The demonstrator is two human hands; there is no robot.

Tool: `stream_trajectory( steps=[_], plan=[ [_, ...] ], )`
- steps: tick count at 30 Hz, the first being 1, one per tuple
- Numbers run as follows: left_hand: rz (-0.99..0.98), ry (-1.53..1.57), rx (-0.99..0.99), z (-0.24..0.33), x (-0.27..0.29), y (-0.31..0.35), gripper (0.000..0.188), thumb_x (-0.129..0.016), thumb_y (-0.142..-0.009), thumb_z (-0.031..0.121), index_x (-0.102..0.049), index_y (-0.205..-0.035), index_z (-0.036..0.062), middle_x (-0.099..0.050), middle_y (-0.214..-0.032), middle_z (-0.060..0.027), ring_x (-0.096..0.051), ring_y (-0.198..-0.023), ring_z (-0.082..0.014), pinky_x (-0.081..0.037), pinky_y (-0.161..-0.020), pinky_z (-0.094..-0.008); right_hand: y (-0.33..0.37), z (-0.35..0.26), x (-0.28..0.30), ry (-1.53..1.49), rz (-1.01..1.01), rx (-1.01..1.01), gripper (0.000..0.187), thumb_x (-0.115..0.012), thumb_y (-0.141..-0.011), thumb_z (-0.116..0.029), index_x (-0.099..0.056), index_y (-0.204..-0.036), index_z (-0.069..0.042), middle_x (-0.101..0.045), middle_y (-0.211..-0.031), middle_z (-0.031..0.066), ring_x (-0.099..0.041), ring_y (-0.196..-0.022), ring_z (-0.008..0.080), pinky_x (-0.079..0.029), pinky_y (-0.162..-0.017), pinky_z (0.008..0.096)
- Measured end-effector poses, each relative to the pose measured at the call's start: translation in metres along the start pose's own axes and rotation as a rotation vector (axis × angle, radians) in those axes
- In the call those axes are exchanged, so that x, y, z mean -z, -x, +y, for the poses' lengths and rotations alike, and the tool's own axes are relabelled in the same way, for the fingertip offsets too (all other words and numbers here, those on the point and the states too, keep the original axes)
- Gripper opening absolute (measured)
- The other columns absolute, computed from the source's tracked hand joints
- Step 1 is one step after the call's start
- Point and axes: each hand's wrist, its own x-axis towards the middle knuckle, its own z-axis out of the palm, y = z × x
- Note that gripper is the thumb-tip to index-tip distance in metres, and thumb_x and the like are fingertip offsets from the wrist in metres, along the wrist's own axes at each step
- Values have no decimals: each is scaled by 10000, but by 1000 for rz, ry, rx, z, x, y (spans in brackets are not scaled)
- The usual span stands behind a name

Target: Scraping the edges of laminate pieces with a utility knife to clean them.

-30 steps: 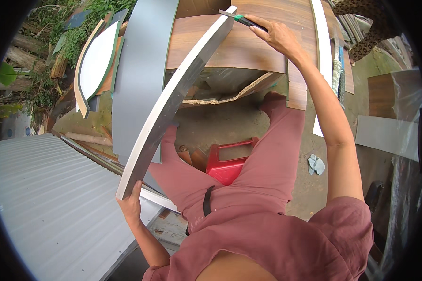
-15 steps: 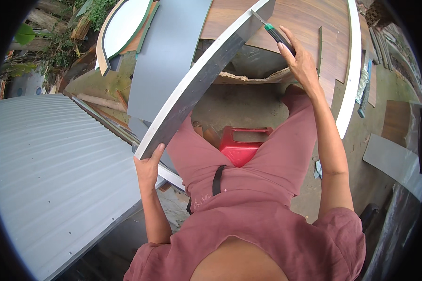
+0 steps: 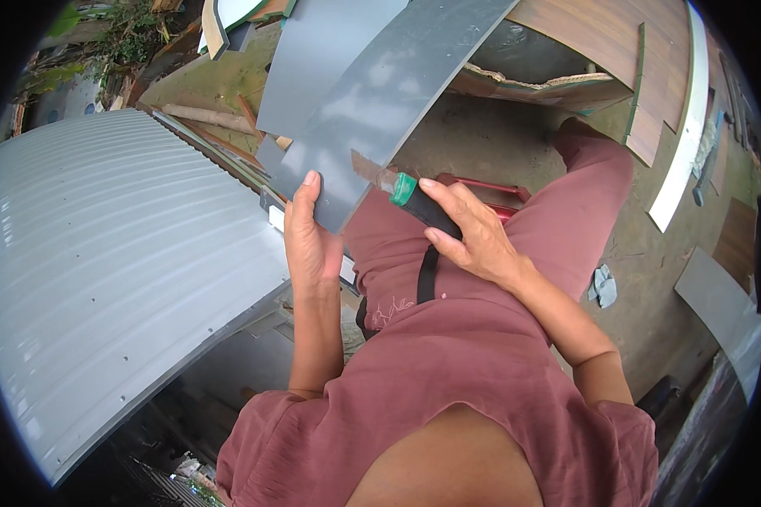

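Two closed hands gripped mid-frame: left hand a grey panel, fingers presumably beneath; right hand a utility knife, best drawn steadily.

Corrugated sheet lies left of held panel.

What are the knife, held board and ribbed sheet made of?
Knife: metal-looking blade, dull brownish; moulded-looking handle, likely plastic.
Held board: perhaps laminate-faced; glossy grey with pale reflections.
Ribbed sheet: probably coated metal; regular ribs, slight sheen.
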Motion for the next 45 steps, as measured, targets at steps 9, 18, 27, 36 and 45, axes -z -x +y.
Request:
stream_trajectory(
  steps=[9,18,27,36,45],
  plan=[
    [-70,222,301,29,-18,27,285,-600,-875,210,-533,-1126,92,-598,-1067,-22,-560,-993,-172,-446,-821,-357,-6,8,-16,-33,-75,284,721,-632,-780,-43,-298,-1412,-137,-475,-1012,134,-494,-859,284,-450,-750,378],
    [-110,330,347,28,-8,22,246,-625,-856,149,-521,-1051,41,-567,-938,-71,-522,-811,-151,-417,-660,-286,-29,41,33,66,113,-12,639,-603,-835,-102,-341,-1409,-204,-441,-893,113,-477,-771,272,-433,-718,372],
    [-136,339,367,30,-10,26,253,-624,-855,153,-524,-1062,46,-569,-938,-64,-526,-791,-145,-431,-666,-275,-44,50,40,40,193,-41,603,-581,-868,-158,-329,-1412,-226,-455,-906,110,-488,-787,282,-435,-728,382],
    [-21,318,340,36,0,28,241,-631,-848,160,-530,-1038,52,-577,-908,-58,-529,-726,-129,-435,-644,-263,-63,53,53,197,151,19,590,-549,-902,-170,-294,-1433,-216,-434,-884,110,-484,-792,262,-434,-753,373],
    [68,245,276,52,10,32,187,-632,-851,192,-539,-966,78,-568,-823,-17,-484,-643,-112,-392,-582,-259,-91,57,77,216,333,-126,569,-523,-923,-178,-281,-1437,-207,-398,-828,103,-460,-746,260,-421,-734,381]
  ],
)
